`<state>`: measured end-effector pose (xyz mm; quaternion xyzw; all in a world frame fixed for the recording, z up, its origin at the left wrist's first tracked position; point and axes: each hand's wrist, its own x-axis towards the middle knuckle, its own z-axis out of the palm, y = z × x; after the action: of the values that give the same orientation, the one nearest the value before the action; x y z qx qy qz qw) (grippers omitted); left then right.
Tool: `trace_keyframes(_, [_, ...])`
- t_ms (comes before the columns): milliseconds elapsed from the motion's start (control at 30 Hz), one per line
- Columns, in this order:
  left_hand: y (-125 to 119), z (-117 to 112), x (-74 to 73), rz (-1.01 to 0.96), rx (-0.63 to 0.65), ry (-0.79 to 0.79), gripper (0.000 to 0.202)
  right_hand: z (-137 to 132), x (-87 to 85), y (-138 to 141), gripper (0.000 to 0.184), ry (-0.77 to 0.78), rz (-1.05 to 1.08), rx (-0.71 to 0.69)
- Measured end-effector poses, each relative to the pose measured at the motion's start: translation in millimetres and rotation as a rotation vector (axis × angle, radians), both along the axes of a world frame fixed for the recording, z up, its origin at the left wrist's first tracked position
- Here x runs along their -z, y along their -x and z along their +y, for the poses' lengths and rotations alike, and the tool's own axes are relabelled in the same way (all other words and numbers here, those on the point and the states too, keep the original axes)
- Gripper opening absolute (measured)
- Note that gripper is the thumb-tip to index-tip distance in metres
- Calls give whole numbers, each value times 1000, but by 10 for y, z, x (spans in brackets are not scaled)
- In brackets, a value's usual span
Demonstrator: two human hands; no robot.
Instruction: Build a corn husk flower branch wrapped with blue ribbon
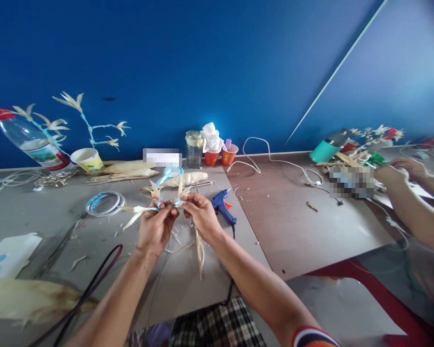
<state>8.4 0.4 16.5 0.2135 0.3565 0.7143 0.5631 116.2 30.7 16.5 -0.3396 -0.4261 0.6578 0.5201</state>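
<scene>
Checked black-and-white cloth [229,322] at the bottom edge, closest in, below two bare forearms [258,277]. Beyond, grey tabletop [112,236] strewn with pale scraps, browner stretch to the right. Large pale husk [25,299] at lower left, browned toward one end. Clear bottle [43,147], red-topped, leaning in view near the blue wall [166,72].

Sprig [155,192] at centre, over the tabletop, between the hands: straw-coloured pointed petals in three tufts, brownish in places, stems bound in pale blue. Leftmost tuft whitest, long petals splayed outward and down; other two pointing up. Single piece or several: cannot tell.

Left hand [155,227] raised from lower left, wrist bent, thumb and fingers brought together; grip closed on a blue-wrapped stem. Right hand [202,217] slanting in from lower right, back uppermost; grip pinching blue binding below the right tuft. Fingertips of both close together.

Tape rings [91,208] left of the hands. Blue glue gun [222,205] just beside the right hand. Thin pale strips [198,260] nearer the camera.
</scene>
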Motion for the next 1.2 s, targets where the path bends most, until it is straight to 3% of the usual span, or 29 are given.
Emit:
trace_keyframes(167, [-14, -13, -2, 16, 25, 3, 29, 24, 45, 1, 12, -65, -14, -1])
trace_keyframes(500, [-73, -37, 85, 220, -85, -36, 28, -11, 56, 43, 18, -133, -60, 55])
trace_keyframes(767, [-125, -86, 173, 668, -240, -224, 18, -34, 107, 86, 9, -148, -140, 203])
trace_keyframes(1033, [-47, -179, 201, 1420, -390, -576, 14, -72, -18, 10, 21, -83, -133, 217])
trace_keyframes(1200, [-21, -162, 138, 1510, -360, -689, 19, -49, -5, 22, 23, 30, 20, 162])
